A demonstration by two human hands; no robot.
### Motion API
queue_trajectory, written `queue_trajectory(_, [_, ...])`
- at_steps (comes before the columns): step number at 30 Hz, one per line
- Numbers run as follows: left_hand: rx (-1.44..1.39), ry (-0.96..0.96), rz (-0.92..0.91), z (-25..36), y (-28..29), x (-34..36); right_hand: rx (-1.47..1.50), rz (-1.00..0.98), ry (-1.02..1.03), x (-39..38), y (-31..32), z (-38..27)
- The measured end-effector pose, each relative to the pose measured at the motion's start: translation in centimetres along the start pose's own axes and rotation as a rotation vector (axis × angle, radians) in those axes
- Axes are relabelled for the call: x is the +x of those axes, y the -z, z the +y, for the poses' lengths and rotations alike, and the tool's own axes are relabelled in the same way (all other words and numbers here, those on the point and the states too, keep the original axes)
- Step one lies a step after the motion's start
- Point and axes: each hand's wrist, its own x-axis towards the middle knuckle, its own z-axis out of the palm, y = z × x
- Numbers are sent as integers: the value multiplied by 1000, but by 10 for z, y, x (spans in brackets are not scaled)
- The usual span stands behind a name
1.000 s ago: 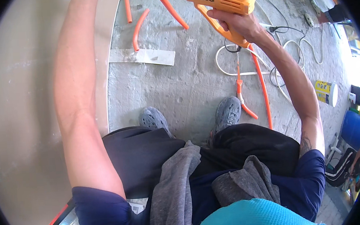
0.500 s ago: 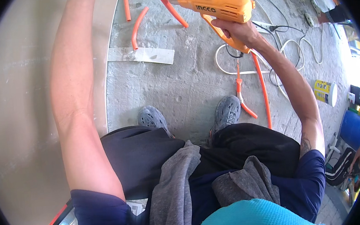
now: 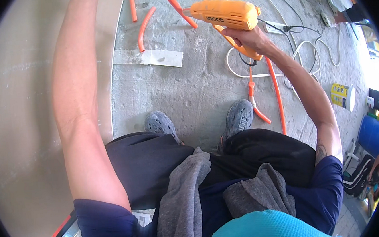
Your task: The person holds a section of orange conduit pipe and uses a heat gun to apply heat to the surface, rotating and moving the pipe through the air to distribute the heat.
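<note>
My right hand [image 3: 251, 40] is wrapped round the handle of an orange heat gun [image 3: 228, 14], held above the concrete floor. Its metal nozzle points left, toward an orange plastic pipe [image 3: 175, 3] that slants in from the top edge. The nozzle overlaps the pipe near its lower end; whether they touch I cannot tell. My left forearm [image 3: 76, 69] stretches forward past the top edge, so the left hand is out of sight. Left of the heat gun lie a short curved orange pipe [image 3: 143, 29] and a straight orange piece [image 3: 133, 6].
A pale flat strip [image 3: 160, 58] lies by the large board [image 3: 26, 131] on my left. To the right are a white socket strip [image 3: 276, 27], looped cables [image 3: 239, 75], a long orange pipe [image 3: 277, 98], an orange-handled tool [image 3: 252, 91] and a bucket [image 3: 343, 97]. Other people show at far right.
The heat gun and my right hand have come slightly nearer to me, shifting the nozzle down along the slanting pipe. More of the socket strip now shows. My left arm has hardly moved.
</note>
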Motion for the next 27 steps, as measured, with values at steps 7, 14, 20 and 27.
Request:
queue_trajectory(7, [4, -8, -44, 1, 12, 9, -70, -17, -42, -1, -6, 2])
queue_trajectory(14, [60, 0, -21, 0, 15, 8, -72, -15, -50, 7, -2, 33])
queue_trajectory(20, [45, 18, 7, 0, 8, 1, -181, 47, -78, 10, 4, 55])
queue_trajectory(27, [64, -9, 1, 1, 4, 2, -174, -29, -146, 1, 6, 20])
